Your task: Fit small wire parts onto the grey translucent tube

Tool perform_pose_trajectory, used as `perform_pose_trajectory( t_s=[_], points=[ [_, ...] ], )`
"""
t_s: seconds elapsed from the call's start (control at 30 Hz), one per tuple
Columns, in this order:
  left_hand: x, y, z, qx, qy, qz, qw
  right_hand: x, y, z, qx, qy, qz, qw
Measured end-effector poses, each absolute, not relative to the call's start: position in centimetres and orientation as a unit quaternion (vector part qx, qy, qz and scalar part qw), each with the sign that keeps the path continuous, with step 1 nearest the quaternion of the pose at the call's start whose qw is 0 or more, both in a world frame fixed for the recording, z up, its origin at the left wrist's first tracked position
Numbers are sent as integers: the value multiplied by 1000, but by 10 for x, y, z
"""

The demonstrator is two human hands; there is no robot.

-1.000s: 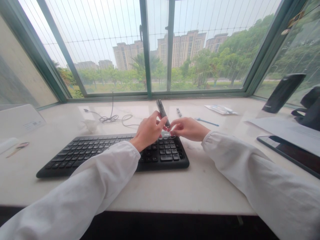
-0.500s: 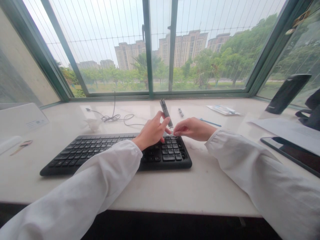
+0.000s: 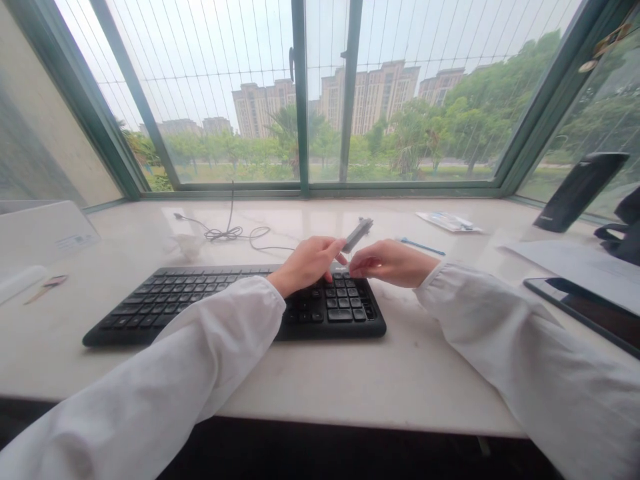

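Note:
My left hand [image 3: 307,261] hovers over the number pad of a black keyboard [image 3: 235,301] and pinches the lower end of a slim grey tool [image 3: 358,234], which leans up and to the right. My right hand [image 3: 393,261] sits just right of it, fingers curled together at the tool's lower tip above the keyboard's top right keys. What the right fingertips hold, if anything, is too small to make out. Both arms wear white sleeves.
A white cable [image 3: 233,233] lies coiled behind the keyboard. A blue pen [image 3: 423,246] and a flat packet [image 3: 449,221] lie at the back right. A dark tablet [image 3: 590,313], papers [image 3: 570,261] and a black speaker [image 3: 577,192] stand at the right. A white box [image 3: 43,230] is at the left.
The grey tool has tipped from leaning up-left to leaning up-right and lower. Both hands stayed over the number pad, and the view shifted slightly.

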State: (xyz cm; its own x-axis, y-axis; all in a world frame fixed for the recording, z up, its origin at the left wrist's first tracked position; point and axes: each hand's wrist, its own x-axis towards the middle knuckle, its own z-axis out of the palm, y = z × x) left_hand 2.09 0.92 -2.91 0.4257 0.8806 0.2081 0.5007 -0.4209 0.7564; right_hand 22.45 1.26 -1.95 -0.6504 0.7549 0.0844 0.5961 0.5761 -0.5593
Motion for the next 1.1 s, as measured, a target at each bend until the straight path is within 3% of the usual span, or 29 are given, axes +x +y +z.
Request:
perform_pose_trajectory(
  t_s=[0.33,0.53,0.9,1.1],
  points=[
    [15,12,-24,753,434,268,416,225,12,-20,-398,-846,302,187],
    [16,8,-25,777,445,255,364,224,13,-24,-421,-848,246,205],
    [15,6,-22,787,427,256,364,222,11,-26,-412,-857,215,225],
    [13,5,-22,826,421,223,299,221,12,-29,-403,-845,259,237]
  ],
)
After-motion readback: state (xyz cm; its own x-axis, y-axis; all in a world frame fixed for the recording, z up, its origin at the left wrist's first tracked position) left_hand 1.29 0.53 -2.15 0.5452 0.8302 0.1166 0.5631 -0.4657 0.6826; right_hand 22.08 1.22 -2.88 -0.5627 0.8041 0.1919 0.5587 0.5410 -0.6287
